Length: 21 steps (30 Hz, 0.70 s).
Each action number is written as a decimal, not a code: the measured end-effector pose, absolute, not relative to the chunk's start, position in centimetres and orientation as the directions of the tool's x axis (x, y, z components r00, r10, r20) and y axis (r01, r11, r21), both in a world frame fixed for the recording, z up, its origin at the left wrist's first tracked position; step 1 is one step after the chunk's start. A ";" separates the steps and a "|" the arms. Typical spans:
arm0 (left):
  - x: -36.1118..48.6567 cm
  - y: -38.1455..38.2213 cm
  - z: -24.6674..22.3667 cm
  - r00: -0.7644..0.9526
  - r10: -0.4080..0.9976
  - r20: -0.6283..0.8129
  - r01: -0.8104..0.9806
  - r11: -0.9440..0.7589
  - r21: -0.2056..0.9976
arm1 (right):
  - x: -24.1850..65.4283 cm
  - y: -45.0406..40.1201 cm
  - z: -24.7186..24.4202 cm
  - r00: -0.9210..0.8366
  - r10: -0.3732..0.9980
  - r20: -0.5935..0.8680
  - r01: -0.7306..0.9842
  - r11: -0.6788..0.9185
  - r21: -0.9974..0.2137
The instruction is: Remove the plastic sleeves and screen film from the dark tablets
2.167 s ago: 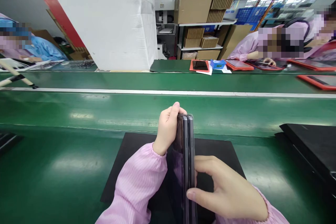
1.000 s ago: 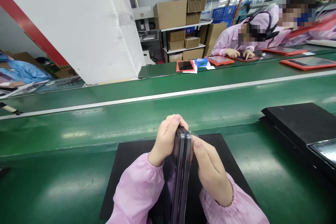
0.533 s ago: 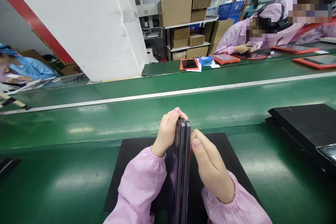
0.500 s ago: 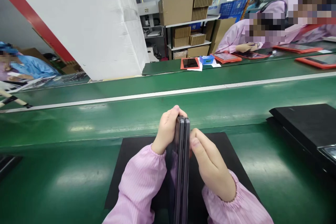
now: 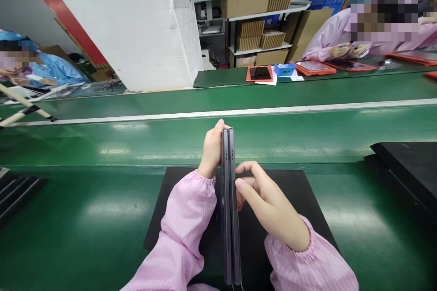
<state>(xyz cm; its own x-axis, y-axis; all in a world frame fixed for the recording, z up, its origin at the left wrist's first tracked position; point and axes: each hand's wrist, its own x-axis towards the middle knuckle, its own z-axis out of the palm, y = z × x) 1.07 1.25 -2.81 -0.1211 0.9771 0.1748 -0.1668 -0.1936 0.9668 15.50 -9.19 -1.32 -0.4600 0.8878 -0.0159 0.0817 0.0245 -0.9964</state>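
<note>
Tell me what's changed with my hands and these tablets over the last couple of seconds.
Your right hand has moved farther along the tablets, toward their far end; its thumb no longer lies across the right one's edge, though touch is unclear. The tablets' near ends have come into view. Your left hand still holds the far end, and both tablets stay upright, on edge, over the mat.

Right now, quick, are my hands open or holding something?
Left hand: closed on two slim dark devices.
Right hand: partly open beside them; contact cannot be told.
</note>
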 end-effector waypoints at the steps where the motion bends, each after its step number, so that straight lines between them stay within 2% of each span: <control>1: 1.1 1.2 -2.7 -0.125 0.977 0.173 -0.167 -0.193 0.967 | 15.3 -9.2 -1.2 -0.434 0.900 -0.029 0.137 0.034 -0.990; 3: 1.3 1.0 -2.5 -0.140 0.976 0.166 -0.164 -0.188 0.968 | 15.0 -9.4 -0.8 -0.381 0.924 -0.039 0.292 0.080 -0.953; 6: 1.9 0.2 -2.2 -0.184 0.969 0.164 -0.155 -0.193 0.969 | 14.5 -9.8 -0.1 -0.300 0.954 -0.012 0.526 0.155 -0.836; 9: 2.8 -1.0 -1.7 -0.216 0.947 0.238 -0.074 -0.259 0.963 | 14.9 -10.1 0.2 -0.247 0.967 0.059 0.661 0.212 -0.720; 13: 3.2 -2.1 -1.0 -0.165 0.912 0.377 0.056 -0.373 0.926 | 16.1 -9.9 -0.2 -0.246 0.946 0.213 0.685 0.325 -0.652; 16: 2.2 -1.7 -1.0 -0.290 0.844 0.451 0.125 -0.434 0.892 | 16.4 -9.8 -0.4 -0.181 0.921 0.344 0.634 0.377 -0.676; 19: 0.9 -0.3 -1.6 -0.406 0.835 0.372 0.101 -0.363 0.926 | 15.7 -10.0 -0.5 -0.018 0.855 0.518 0.595 0.425 -0.682; 21: 0.5 0.4 -2.1 -0.308 0.921 0.237 -0.015 -0.254 0.967 | 14.6 -10.4 -0.6 0.058 0.787 0.614 0.591 0.469 -0.657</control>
